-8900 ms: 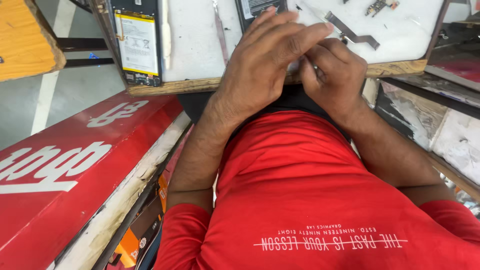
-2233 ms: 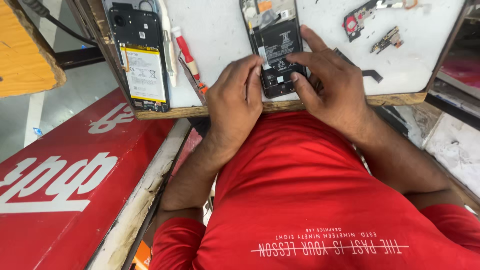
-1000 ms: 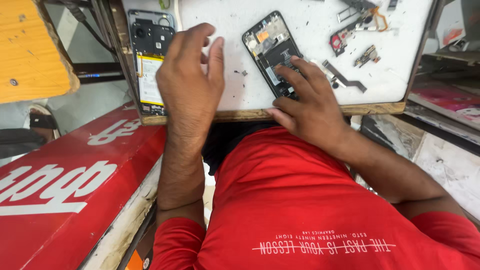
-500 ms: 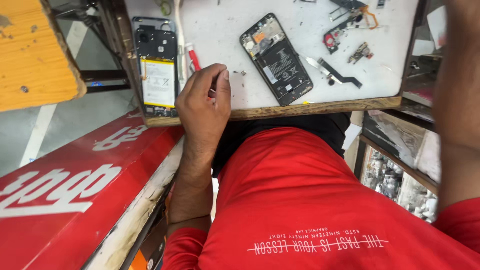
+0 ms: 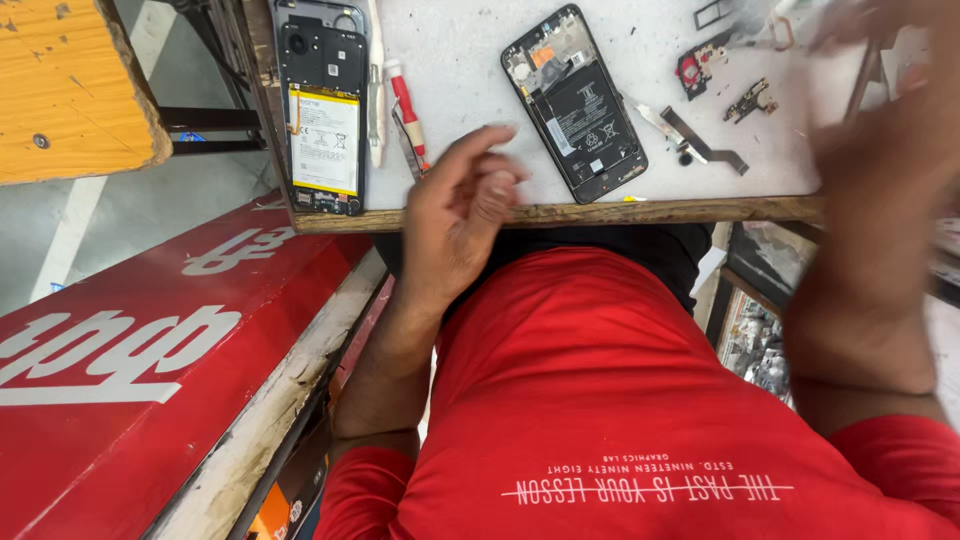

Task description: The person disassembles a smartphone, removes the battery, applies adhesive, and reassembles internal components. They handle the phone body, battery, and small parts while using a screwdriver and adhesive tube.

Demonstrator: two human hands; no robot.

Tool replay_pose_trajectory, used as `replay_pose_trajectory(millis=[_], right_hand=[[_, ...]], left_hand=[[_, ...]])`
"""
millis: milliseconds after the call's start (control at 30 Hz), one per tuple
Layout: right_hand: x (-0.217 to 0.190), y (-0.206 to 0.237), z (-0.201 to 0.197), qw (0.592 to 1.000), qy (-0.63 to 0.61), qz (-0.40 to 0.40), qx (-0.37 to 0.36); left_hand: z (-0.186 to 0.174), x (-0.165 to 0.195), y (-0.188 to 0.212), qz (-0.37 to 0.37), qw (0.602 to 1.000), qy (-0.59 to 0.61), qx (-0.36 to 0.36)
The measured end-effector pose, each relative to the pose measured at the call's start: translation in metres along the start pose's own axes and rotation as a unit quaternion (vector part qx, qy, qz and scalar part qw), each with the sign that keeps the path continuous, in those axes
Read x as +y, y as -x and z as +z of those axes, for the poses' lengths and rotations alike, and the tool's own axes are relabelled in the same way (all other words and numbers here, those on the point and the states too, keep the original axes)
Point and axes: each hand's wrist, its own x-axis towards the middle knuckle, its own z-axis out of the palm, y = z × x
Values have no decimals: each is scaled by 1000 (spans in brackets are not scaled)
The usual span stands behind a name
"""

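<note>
An opened black phone lies tilted on the white bench top, its inner parts showing. No hand touches it. My left hand hovers at the bench's front edge, left of that phone, fingers loosely curled with nothing seen in them. My right hand is raised at the far right and badly blurred, so its fingers cannot be made out. A second opened phone with a white-labelled battery lies at the bench's left end. Between the two phones rests a red-handled screwdriver.
Small loose parts sit right of the tilted phone: a dark flex strip, a red-edged piece and a tiny board. A yellow wooden surface is at upper left, a red signboard below it. Cluttered shelves stand lower right.
My right hand has left the tilted phone and swung up to the far right. My left hand has drawn back from the bench top to its front edge.
</note>
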Motion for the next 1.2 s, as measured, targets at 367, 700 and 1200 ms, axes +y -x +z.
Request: replay_pose_trajectory(millis=[367,700,1200], right_hand=[[-50,94,72,958,-264,109,-25],[-56,87,91,936,-261,202,-119],[-39,98,121,965,-257,19,-54]], left_hand=[[17,1,-3,2,994,-63,-87],[11,-31,-11,164,948,-266,56],[-25,-36,-55,135,959,-210,134]])
